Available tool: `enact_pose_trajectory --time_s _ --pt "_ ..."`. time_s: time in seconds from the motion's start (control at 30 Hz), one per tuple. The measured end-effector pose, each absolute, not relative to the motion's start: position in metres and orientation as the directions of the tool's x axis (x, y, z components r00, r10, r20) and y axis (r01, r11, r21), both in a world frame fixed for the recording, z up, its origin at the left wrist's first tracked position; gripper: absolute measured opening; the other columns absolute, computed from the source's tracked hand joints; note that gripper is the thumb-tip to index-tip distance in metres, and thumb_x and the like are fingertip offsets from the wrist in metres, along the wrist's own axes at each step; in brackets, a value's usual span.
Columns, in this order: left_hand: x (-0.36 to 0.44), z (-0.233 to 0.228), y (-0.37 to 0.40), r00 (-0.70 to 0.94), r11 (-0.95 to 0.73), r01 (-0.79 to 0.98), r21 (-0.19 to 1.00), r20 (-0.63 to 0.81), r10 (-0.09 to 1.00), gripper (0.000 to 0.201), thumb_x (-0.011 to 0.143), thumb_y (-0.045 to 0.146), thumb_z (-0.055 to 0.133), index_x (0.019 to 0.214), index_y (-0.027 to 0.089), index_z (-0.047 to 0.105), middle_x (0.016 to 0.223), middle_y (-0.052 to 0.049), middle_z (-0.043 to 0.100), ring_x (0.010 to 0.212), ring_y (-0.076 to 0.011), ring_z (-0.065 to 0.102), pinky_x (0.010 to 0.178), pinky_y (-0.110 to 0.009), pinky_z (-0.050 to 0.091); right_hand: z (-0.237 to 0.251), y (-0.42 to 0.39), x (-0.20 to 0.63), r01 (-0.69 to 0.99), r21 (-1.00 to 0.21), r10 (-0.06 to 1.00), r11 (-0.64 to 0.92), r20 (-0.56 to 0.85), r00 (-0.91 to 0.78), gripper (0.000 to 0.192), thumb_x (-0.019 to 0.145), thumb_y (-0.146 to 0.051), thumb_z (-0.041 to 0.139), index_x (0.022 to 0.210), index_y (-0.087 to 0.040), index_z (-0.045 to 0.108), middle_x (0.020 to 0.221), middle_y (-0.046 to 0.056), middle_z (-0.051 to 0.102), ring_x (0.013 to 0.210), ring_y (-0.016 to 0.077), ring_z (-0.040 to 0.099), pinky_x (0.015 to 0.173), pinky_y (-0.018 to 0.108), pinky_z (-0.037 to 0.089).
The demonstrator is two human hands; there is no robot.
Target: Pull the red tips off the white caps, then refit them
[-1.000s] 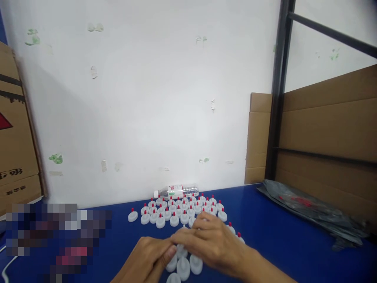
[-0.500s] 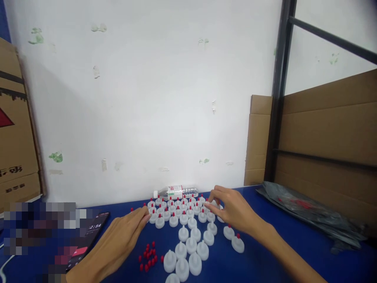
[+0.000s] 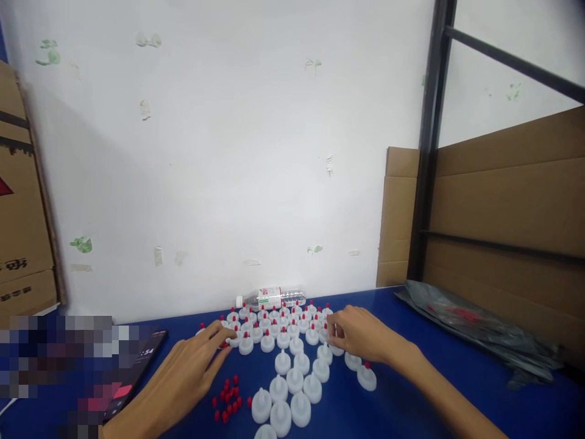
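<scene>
Head view: both hands have drawn slightly nearer since half a second ago. Left hand [image 3: 194,366] and right hand [image 3: 363,334], fingers loosely spread, flank the capped lids [image 3: 274,326] mid-table [image 3: 420,372], holding nothing. Loose red caps [image 3: 227,399], phone [image 3: 137,372], bottle [image 3: 269,297] nearby.

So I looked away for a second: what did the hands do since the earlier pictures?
Both hands left the near white caps and spread apart: left hand to the capped group's left edge, right hand to its right edge, uncovering the loose red tips. Bottle, phone and grey bag stayed put.
</scene>
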State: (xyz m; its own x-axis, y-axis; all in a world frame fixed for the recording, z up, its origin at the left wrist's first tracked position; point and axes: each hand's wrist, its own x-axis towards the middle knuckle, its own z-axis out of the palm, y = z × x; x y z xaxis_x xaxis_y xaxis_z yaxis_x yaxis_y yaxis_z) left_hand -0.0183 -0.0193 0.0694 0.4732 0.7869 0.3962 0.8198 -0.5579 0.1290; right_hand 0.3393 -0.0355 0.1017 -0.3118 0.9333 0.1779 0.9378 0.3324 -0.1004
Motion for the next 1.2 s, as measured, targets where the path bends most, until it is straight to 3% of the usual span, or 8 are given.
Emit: enact_pose_trajectory --time_s 0.1,0.23,0.53,0.67,0.8,0.97,1.1,1.2 --pt "-0.023 0.064 -0.012 0.494 -0.57 0.813 0.122 0.374 0.785 0.031 0.1 0.026 0.043 0.121 0.03 0.066 0.12 -0.004 0.071 0.107 -0.0238 0.07 0.085 -0.032 0.052 0.104 -0.037 0.34 0.937 -0.112 0.938 0.33 0.148 -0.312 0.005 0.088 -0.026 0.071 0.088 -0.024 0.076 0.082 0.001 0.078 0.076 0.0203 0.072 0.06 0.025 0.036" --pt "-0.023 0.065 -0.01 0.512 -0.562 0.822 0.096 0.308 0.802 0.025 0.099 0.029 0.046 0.102 0.026 0.071 0.101 -0.004 0.074 0.095 -0.0233 0.071 0.081 -0.031 0.051 0.113 -0.04 0.348 0.962 -0.097 0.958 0.257 0.154 -0.241 0.018 0.094 -0.037 0.065 0.089 -0.024 0.076 0.084 0.003 0.078 0.078 0.0219 0.071 0.061 0.027 0.036" --pt "-0.024 0.061 -0.016 0.501 -0.53 0.842 0.097 0.219 0.837 0.025 0.094 0.021 0.049 0.103 0.026 0.073 0.104 -0.005 0.074 0.099 -0.0237 0.07 0.086 -0.032 0.05 0.102 -0.049 0.341 0.993 -0.001 0.993 0.116 0.004 -0.116 0.017 0.066 -0.027 0.089 0.076 -0.022 0.076 0.08 0.007 0.075 0.078 0.0286 0.072 0.056 0.028 0.033" --pt "-0.022 0.062 -0.02 0.509 -0.546 0.826 0.136 0.233 0.828 0.027 0.096 0.027 0.047 0.098 0.025 0.073 0.1 -0.006 0.075 0.096 -0.0232 0.07 0.086 -0.032 0.051 0.105 -0.052 0.341 0.994 0.033 0.992 0.109 0.054 -0.11 0.01 0.075 -0.024 0.081 0.079 -0.019 0.074 0.084 0.011 0.075 0.081 0.0313 0.072 0.059 0.03 0.035" --pt "-0.017 0.069 -0.024 0.487 -0.538 0.831 0.141 0.282 0.827 0.037 0.101 0.028 0.037 0.093 0.025 0.073 0.091 -0.006 0.075 0.091 -0.0224 0.07 0.083 -0.03 0.051 0.11 -0.052 0.343 0.994 0.028 0.977 0.107 0.182 -0.111 0.02 0.092 -0.025 0.065 0.106 -0.013 0.069 0.091 0.016 0.074 0.088 0.0353 0.071 0.066 0.035 0.041" --pt "-0.006 0.077 -0.034 0.488 -0.572 0.808 0.138 0.387 0.782 0.037 0.106 0.037 0.035 0.104 0.025 0.07 0.1 -0.006 0.074 0.096 -0.0235 0.069 0.087 -0.033 0.051 0.106 -0.056 0.319 0.954 -0.028 0.907 0.3 0.317 -0.276 0.025 0.101 -0.029 0.054 0.124 -0.02 0.06 0.113 0.011 0.068 0.097 0.0263 0.068 0.079 0.034 0.047" --pt "0.014 0.07 -0.055 0.57 -0.69 0.713 0.121 0.472 0.672 0.028 0.1 0.049 0.053 0.117 0.028 0.062 0.097 -0.002 0.072 0.091 -0.0218 0.069 0.082 -0.031 0.053 0.091 -0.067 0.29 0.748 0.035 0.676 0.663 0.402 -0.618 0.028 0.101 -0.034 0.061 0.126 -0.023 0.058 0.113 0.006 0.064 0.099 0.0239 0.066 0.081 0.034 0.051" --pt "0.028 0.059 -0.067 0.668 -0.782 0.624 0.016 0.508 0.544 0.025 0.098 0.051 0.057 0.108 0.028 0.062 0.095 -0.002 0.072 0.088 -0.0209 0.069 0.074 -0.027 0.052 0.079 -0.074 0.276 0.623 0.124 0.535 0.772 0.404 -0.742 0.037 0.095 -0.049 0.068 0.12 -0.023 0.06 0.113 0.004 0.066 0.099 0.0232 0.066 0.082 0.032 0.052"
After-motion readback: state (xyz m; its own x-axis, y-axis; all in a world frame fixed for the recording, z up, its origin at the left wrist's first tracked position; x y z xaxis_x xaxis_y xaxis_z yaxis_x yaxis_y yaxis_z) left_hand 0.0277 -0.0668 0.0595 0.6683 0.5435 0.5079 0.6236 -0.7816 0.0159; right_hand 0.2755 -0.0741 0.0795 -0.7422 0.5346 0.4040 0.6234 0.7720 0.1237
